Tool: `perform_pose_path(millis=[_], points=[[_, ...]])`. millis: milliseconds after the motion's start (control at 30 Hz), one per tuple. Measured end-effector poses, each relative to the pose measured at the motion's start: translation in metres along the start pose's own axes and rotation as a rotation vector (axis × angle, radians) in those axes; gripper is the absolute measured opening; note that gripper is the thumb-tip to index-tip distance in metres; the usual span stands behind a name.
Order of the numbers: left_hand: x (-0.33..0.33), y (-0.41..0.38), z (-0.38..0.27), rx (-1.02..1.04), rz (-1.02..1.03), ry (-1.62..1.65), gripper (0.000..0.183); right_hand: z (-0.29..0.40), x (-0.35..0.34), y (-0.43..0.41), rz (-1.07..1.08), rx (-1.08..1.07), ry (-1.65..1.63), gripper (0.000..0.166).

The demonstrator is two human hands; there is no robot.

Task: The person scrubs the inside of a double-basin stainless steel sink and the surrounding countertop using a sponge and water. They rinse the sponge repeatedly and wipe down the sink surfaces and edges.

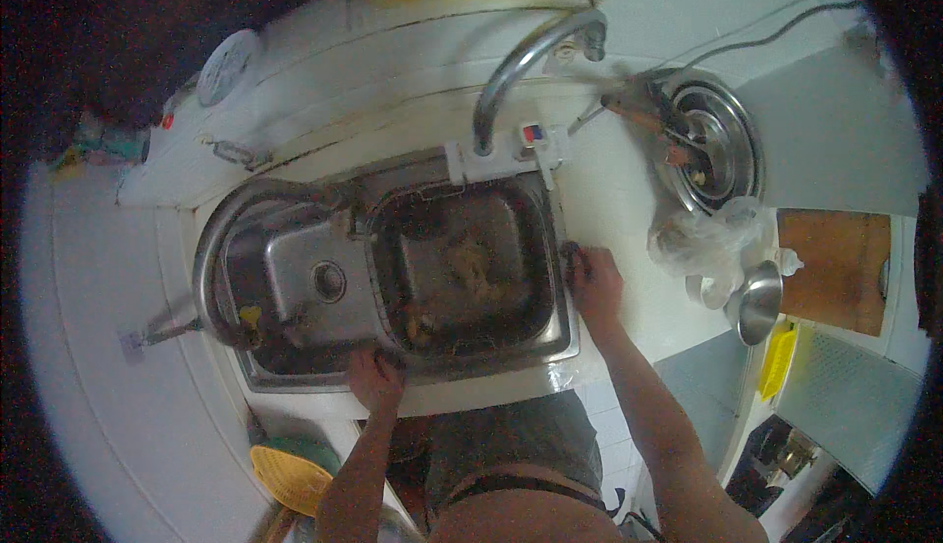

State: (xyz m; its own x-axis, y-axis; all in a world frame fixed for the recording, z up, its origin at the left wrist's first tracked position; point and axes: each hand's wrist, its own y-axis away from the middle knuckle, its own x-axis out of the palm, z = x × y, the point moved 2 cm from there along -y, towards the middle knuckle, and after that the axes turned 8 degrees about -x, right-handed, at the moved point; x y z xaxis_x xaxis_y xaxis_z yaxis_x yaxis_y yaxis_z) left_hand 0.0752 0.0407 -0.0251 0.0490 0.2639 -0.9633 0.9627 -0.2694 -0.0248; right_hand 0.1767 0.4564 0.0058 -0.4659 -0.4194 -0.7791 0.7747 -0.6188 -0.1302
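A stainless-steel double sink (571,344) lies before me. Brownish matter covers part of the floor of its right basin (471,270), and whether water stands there is unclear. My left hand (376,379) rests at the sink's front rim, near the divider, its fingers curled and partly hidden. At the right rim, my right hand (598,285) is bent over the counter edge, with a small dark thing at its fingertips that is too blurred to name. The left basin (302,248) shows a round drain (328,281) and a yellow scrap (251,315).
A curved metal faucet (505,75) rises behind the sink; a thick grey hose (206,278) arches over its left side. Stacked metal bowls (751,138), a clear plastic bag (707,237), a steel bowl (759,304) and a wooden board (832,270) lie rightward. A yellow basket (291,477) sits low left.
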Motion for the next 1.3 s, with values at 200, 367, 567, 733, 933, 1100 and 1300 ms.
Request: perform_pose_path(millis=[200,367,567,733,933,1100,1300], points=[[0.006,0.013,0.022,0.001,-0.014,-0.056,0.032,0.001,0.032,-0.093,0.08,-0.03,0.051,0.018],[0.004,0.008,0.016,-0.043,0.06,-0.07,0.036,-0.005,0.01,-0.013,0.049,-0.132,0.027,0.017],[0.02,0.018,0.046,0.131,-0.024,-0.117,0.037,-0.001,0.027,-0.125,-0.052,-0.01,-0.113,0.016],[0.006,0.008,0.02,-0.014,0.083,-0.101,0.037,-0.005,0.012,-0.053,0.049,-0.139,0.031,0.016],[0.02,0.014,0.039,0.093,-0.084,-0.171,0.04,-0.008,0.023,-0.115,-0.009,-0.062,-0.081,0.014],[0.004,0.008,0.021,-0.027,0.05,-0.024,0.04,-0.001,0.002,-0.043,0.196,-0.073,0.018,0.015],[0.016,0.01,0.033,0.008,0.021,0.013,0.036,-0.007,0.016,-0.109,0.071,-0.152,0.009,0.014]])
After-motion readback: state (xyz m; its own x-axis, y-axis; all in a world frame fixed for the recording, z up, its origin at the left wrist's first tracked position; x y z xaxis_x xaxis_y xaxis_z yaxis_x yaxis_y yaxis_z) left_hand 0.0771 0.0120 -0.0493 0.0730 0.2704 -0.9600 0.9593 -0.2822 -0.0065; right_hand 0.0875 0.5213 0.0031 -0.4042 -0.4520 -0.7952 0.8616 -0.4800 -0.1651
